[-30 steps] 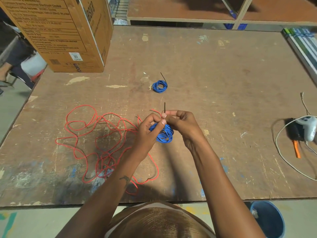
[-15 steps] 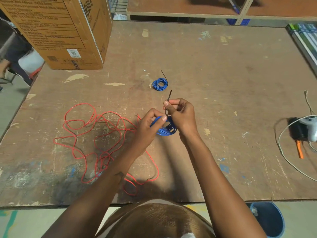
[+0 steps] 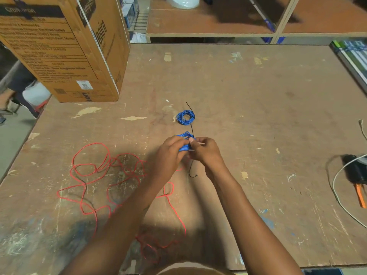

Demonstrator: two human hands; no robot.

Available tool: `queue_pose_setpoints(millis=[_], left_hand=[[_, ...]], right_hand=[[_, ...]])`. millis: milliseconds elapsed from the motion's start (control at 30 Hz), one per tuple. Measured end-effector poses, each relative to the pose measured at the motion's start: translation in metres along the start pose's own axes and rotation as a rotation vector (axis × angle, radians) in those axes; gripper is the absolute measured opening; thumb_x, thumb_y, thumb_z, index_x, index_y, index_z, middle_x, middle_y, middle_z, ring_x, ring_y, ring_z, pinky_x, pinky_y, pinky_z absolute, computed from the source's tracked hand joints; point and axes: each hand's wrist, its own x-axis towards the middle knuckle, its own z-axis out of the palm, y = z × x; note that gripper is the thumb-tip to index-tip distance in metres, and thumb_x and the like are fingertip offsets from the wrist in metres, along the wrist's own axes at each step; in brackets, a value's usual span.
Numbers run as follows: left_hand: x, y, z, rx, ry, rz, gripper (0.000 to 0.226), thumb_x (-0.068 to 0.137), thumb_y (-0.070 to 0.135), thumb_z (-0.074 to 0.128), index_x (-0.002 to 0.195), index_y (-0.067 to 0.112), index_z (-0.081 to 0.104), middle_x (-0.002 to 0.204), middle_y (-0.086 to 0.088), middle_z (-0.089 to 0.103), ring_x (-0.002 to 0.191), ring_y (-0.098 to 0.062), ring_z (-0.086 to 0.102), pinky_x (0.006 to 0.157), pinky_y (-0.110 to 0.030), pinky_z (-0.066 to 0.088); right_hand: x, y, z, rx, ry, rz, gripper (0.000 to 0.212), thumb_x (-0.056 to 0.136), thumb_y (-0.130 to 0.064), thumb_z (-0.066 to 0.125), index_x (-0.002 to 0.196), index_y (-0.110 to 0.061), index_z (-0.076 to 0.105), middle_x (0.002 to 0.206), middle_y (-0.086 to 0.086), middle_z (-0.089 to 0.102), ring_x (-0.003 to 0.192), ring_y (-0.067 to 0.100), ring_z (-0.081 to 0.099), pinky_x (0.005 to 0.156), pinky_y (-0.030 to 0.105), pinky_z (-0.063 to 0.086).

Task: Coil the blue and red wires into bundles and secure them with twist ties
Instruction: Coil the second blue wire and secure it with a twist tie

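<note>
You get dim, warm light; soft arm shadows fall on the tabletop [image 3: 258, 116], edges bowed and slightly blurred

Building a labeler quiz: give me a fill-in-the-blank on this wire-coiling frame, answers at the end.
1. Both hands hold a coil of ____ wire.
2. The loose, uncoiled wire on the table is ____.
3. The finished blue bundle lies on the table ____ the hands.
4. The cardboard box stands at the table's far ____ corner.

Answers: blue; red; beyond; left

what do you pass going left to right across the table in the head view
loose red wire → left hand → blue wire coil being tied → right hand → black tool with a white cable at the right edge
</note>
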Motion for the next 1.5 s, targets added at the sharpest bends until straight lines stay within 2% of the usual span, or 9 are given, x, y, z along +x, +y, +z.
queue_pose_setpoints(millis=[167, 300, 467, 533, 600, 767, 1067, 1333, 1500], left_hand=[[0.020, -0.041, 0.021, -0.126, -0.019, -0.027, 0.031, 0.092, 0.016, 0.081, 0.123, 0.020, 0.077, 0.128, -0.004, 0.049, 0.118, -0.019, 0.061, 0.101, -0.038, 0.057], [0.034, -0.057, 0.038, -0.333, 0.107, -0.259, 0.040, 0.091, 0.010, 0.083, 0.128, 0.017, 0.073, 0.134, -0.007, 0.050, 0.126, -0.009, 0.060, 0.093, -0.028, 0.062], [0.081, -0.070, 0.064, -0.411, -0.051, -0.562, 0.037, 0.095, 0.013, 0.078, 0.131, 0.006, 0.069, 0.125, -0.008, 0.074, 0.114, -0.019, 0.073, 0.093, -0.017, 0.057], [0.098, -0.074, 0.078, -0.408, -0.149, -0.620, 0.035, 0.095, 0.011, 0.078, 0.128, 0.001, 0.071, 0.121, -0.014, 0.076, 0.112, -0.024, 0.074, 0.099, -0.033, 0.059], [0.109, -0.075, 0.091, -0.366, -0.198, -0.639, 0.035, 0.094, 0.009, 0.078, 0.127, -0.001, 0.072, 0.120, -0.017, 0.076, 0.112, -0.025, 0.074, 0.102, -0.036, 0.057], [0.115, -0.076, 0.113, -0.263, -0.154, -0.642, 0.031, 0.094, 0.004, 0.075, 0.124, -0.003, 0.073, 0.119, -0.017, 0.077, 0.111, -0.025, 0.074, 0.075, 0.004, 0.043], [0.090, -0.067, 0.077, -0.160, -0.216, -0.508, 0.031, 0.101, 0.010, 0.068, 0.131, 0.004, 0.069, 0.122, -0.008, 0.076, 0.109, -0.013, 0.071, 0.082, 0.006, 0.039], [-0.002, -0.066, 0.006, -0.065, -0.038, -0.405, 0.029, 0.098, 0.004, 0.064, 0.120, 0.018, 0.077, 0.119, 0.001, 0.074, 0.096, -0.005, 0.068, 0.087, -0.027, 0.057], [-0.065, -0.072, -0.011, 0.079, 0.111, -0.521, 0.031, 0.091, 0.015, 0.070, 0.122, 0.014, 0.072, 0.123, -0.009, 0.069, 0.119, -0.031, 0.062, 0.108, -0.045, 0.046]], right_hand=[[0.043, 0.006, -0.005, 0.296, -0.050, 0.073, 0.025, 0.101, -0.004, 0.073, 0.121, 0.009, 0.067, 0.092, 0.021, 0.079, 0.063, 0.019, 0.075, 0.062, 0.027, 0.064], [0.085, 0.018, -0.010, 0.283, 0.011, 0.069, 0.015, 0.101, 0.007, 0.065, 0.115, 0.004, 0.071, 0.092, 0.019, 0.079, 0.071, 0.025, 0.075, 0.065, 0.027, 0.065], [0.132, 0.022, -0.023, 0.118, 0.115, 0.076, 0.013, 0.102, 0.006, 0.061, 0.108, -0.001, 0.071, 0.093, 0.021, 0.076, 0.069, 0.023, 0.072, 0.061, 0.025, 0.062], [0.153, 0.030, -0.026, 0.031, 0.118, 0.089, 0.016, 0.100, 0.000, 0.062, 0.110, -0.002, 0.073, 0.098, 0.017, 0.080, 0.081, 0.028, 0.079, 0.072, 0.033, 0.066], [0.172, 0.037, -0.026, -0.110, 0.164, 0.072, 0.023, 0.091, -0.013, 0.063, 0.107, -0.010, 0.079, 0.097, 0.010, 0.083, 0.091, 0.032, 0.080, 0.086, 0.045, 0.066], [0.180, 0.029, -0.025, -0.483, 0.312, -0.053, 0.024, 0.098, -0.014, 0.066, 0.117, -0.012, 0.080, 0.111, 0.010, 0.082, 0.106, 0.032, 0.075, 0.088, 0.032, 0.053], [0.145, 0.055, -0.029, -0.458, 0.252, -0.121, 0.045, 0.101, -0.030, 0.061, 0.139, -0.006, 0.060, 0.118, 0.013, 0.075, 0.113, 0.035, 0.068, 0.097, 0.042, 0.054], [0.030, 0.064, -0.029, -0.419, 0.091, -0.226, 0.018, 0.104, -0.012, 0.063, 0.115, -0.018, 0.074, 0.110, -0.009, 0.077, 0.094, 0.006, 0.070, 0.083, 0.017, 0.049], [-0.017, 0.086, -0.007, -0.447, -0.154, -0.228, 0.024, 0.104, -0.017, 0.062, 0.118, -0.026, 0.079, 0.110, -0.013, 0.080, 0.096, 0.001, 0.074, 0.085, 0.016, 0.051]])
